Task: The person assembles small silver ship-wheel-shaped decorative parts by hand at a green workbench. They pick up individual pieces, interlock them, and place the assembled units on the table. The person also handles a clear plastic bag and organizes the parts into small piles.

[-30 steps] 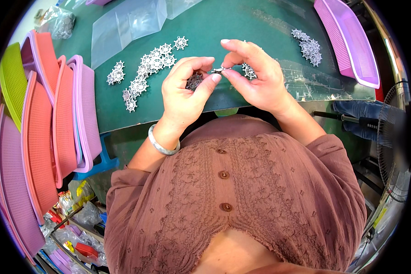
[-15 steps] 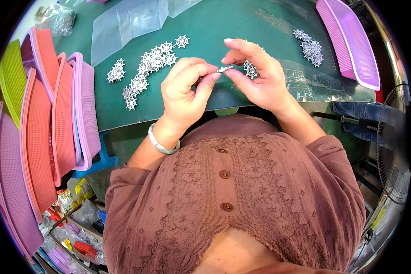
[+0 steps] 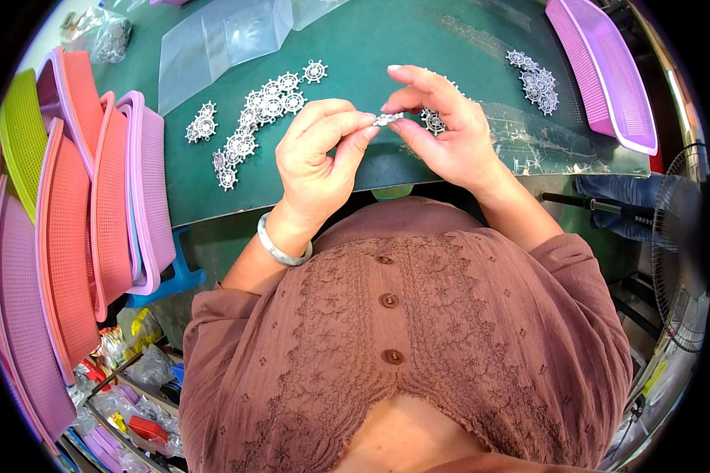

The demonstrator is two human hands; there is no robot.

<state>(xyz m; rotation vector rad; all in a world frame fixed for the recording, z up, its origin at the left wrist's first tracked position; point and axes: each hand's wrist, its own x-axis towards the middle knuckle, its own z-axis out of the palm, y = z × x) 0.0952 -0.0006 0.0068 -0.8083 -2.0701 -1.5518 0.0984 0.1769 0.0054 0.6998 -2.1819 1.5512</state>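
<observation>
Between the fingertips of both hands is a small silver ship's-wheel charm point(image 3: 387, 120), seen nearly edge-on. My left hand point(image 3: 319, 154) pinches one side of it with thumb and forefinger. My right hand point(image 3: 448, 130) holds the opposite side between thumb and a fingertip, its forefinger raised. Left of my hands lies a long cluster of silver wheel charms point(image 3: 262, 108), overlapping on the green table, with a smaller group point(image 3: 202, 124) farther left. Another charm point(image 3: 432, 120) lies partly hidden behind my right hand. More wheel charms point(image 3: 537, 82) are grouped at the right.
A purple basket point(image 3: 602, 75) stands at the table's right end. Clear plastic sheeting point(image 3: 225, 43) covers part of the green table point(image 3: 355, 71) at the back. Stacked coloured baskets point(image 3: 71, 229) crowd the left edge. A fan point(image 3: 678, 244) stands at the right.
The charm between my fingertips has tilted slightly, showing a little more of its face. Both hands stay in nearly the same place, and the charms on the table have not moved.
</observation>
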